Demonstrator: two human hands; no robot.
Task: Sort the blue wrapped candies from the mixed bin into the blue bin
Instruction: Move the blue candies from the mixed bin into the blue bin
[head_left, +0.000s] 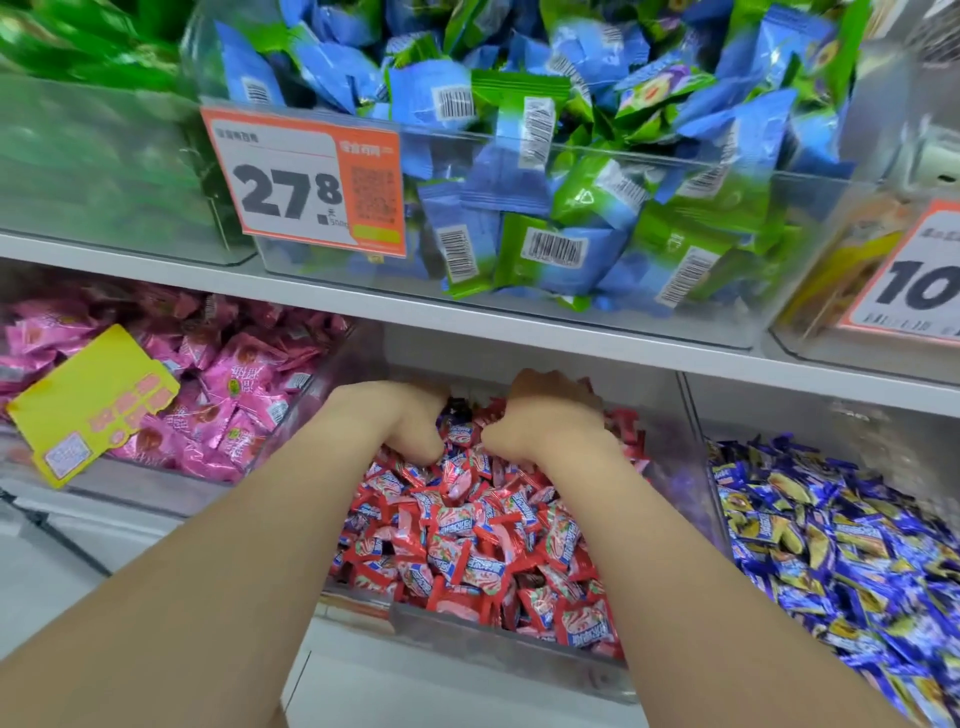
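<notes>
A clear middle bin (483, 642) on the lower shelf holds a heap of red wrapped candies (467, 540); a few dark blue wrappers (349, 526) show at its left edge. My left hand (410, 421) and my right hand (545, 415) are both pushed into the back of this heap, close together, thumbs towards each other. Their fingers are buried in the candies under the shelf edge, so what they hold is hidden. To the right stands the bin (698, 447) of blue and yellow wrapped candies (831, 545).
The white shelf board (467, 317) hangs just above my hands. On it sits a clear bin of mixed blue and green packets (545, 208) with an orange price tag (306, 176). At lower left is a bin of pink candies (223, 384) with a yellow tag (88, 400).
</notes>
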